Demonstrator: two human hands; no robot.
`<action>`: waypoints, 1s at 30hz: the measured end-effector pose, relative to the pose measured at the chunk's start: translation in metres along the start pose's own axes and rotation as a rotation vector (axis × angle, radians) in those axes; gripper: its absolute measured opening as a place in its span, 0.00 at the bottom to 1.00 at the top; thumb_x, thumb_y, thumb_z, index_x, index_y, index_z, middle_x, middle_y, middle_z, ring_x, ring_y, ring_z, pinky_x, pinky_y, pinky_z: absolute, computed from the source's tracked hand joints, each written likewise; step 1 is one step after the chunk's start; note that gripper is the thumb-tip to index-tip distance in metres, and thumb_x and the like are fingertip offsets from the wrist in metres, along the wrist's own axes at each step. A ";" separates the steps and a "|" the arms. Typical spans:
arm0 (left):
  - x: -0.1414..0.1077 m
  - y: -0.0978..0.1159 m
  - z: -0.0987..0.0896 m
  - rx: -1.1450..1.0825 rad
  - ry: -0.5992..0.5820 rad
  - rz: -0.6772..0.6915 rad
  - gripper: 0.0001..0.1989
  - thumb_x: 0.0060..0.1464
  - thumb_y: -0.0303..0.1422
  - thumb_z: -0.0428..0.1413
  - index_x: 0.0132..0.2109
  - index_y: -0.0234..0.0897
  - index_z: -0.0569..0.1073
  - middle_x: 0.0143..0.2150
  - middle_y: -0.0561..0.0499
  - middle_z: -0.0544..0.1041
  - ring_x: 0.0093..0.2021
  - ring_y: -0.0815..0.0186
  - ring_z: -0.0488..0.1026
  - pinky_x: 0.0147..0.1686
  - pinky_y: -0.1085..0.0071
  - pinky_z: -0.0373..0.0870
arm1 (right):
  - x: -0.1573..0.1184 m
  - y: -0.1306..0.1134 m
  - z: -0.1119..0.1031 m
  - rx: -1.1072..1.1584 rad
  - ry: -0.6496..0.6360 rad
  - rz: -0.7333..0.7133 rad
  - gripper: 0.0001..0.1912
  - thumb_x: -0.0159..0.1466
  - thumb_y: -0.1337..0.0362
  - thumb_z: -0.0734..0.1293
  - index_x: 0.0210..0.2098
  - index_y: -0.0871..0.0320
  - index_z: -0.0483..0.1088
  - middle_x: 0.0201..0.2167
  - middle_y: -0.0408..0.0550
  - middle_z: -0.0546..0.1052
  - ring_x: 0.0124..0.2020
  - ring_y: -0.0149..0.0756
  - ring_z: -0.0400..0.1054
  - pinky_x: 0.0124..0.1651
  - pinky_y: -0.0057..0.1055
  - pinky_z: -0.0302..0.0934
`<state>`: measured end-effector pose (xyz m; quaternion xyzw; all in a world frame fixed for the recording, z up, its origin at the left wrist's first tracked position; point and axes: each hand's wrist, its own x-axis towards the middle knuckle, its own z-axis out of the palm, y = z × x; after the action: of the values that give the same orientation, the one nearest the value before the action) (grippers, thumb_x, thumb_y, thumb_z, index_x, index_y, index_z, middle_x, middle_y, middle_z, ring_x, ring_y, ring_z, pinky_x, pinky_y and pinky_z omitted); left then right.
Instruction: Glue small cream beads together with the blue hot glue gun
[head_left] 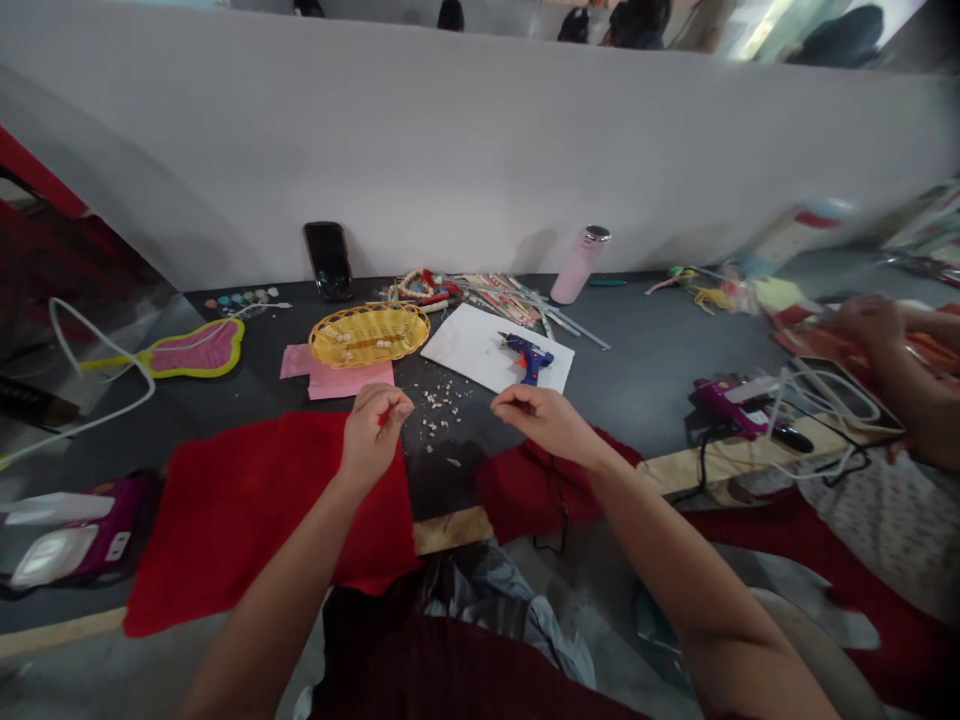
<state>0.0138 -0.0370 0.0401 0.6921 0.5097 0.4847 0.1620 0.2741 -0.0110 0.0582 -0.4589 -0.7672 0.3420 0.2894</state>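
My left hand [375, 430] is raised above the right edge of a red cloth [262, 490], its thumb and fingertips pinched together. Across from it, my right hand [547, 420] is also pinched, just in front of a white board [469, 345]. Whatever the fingertips hold, if anything, is too small to make out. Small pale bits [439, 410] lie scattered on the dark table between the hands. A blue glue gun [531, 358] rests on the board. Behind my left hand, a yellow woven basket [367, 335] with a few small pieces inside sits partly over pink paper [351, 380].
A phone [328, 260] and a pink bottle [581, 265] stand by the partition. Sticks [502, 297] lie behind the board. A pink-and-yellow paddle [195, 350] is at left. Purple devices [739, 405] with cords lie at both sides. A co-worker's hand [870, 325] is at right.
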 end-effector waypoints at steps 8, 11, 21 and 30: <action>0.019 -0.001 0.020 -0.075 0.039 -0.028 0.10 0.56 0.37 0.51 0.31 0.36 0.71 0.33 0.48 0.73 0.39 0.63 0.70 0.44 0.67 0.64 | 0.047 -0.020 0.010 0.245 -0.048 -0.207 0.20 0.58 0.68 0.63 0.51 0.55 0.66 0.51 0.51 0.69 0.30 0.25 0.67 0.31 0.24 0.64; 0.020 -0.004 0.028 -0.085 0.038 -0.018 0.09 0.55 0.36 0.52 0.30 0.37 0.71 0.33 0.49 0.73 0.39 0.64 0.70 0.44 0.67 0.64 | 0.055 -0.013 0.035 0.307 -0.145 -0.232 0.23 0.59 0.67 0.63 0.54 0.54 0.63 0.53 0.51 0.69 0.33 0.27 0.69 0.35 0.26 0.65; 0.010 -0.022 0.040 -0.018 -0.092 -0.011 0.09 0.57 0.34 0.49 0.30 0.37 0.68 0.32 0.49 0.71 0.39 0.64 0.68 0.42 0.67 0.64 | 0.047 0.008 0.061 0.238 -0.105 -0.258 0.05 0.61 0.65 0.65 0.33 0.59 0.72 0.28 0.43 0.76 0.30 0.28 0.69 0.36 0.24 0.63; 0.007 -0.015 0.039 -0.467 -0.408 -0.318 0.13 0.58 0.41 0.47 0.33 0.36 0.66 0.42 0.43 0.74 0.44 0.60 0.69 0.44 0.65 0.64 | 0.036 0.000 0.073 0.227 -0.232 -0.722 0.05 0.63 0.68 0.63 0.35 0.59 0.71 0.32 0.47 0.78 0.37 0.28 0.72 0.44 0.25 0.65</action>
<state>0.0382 -0.0140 0.0138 0.6307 0.4438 0.4087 0.4881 0.2046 0.0027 0.0190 -0.0831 -0.8641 0.3508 0.3513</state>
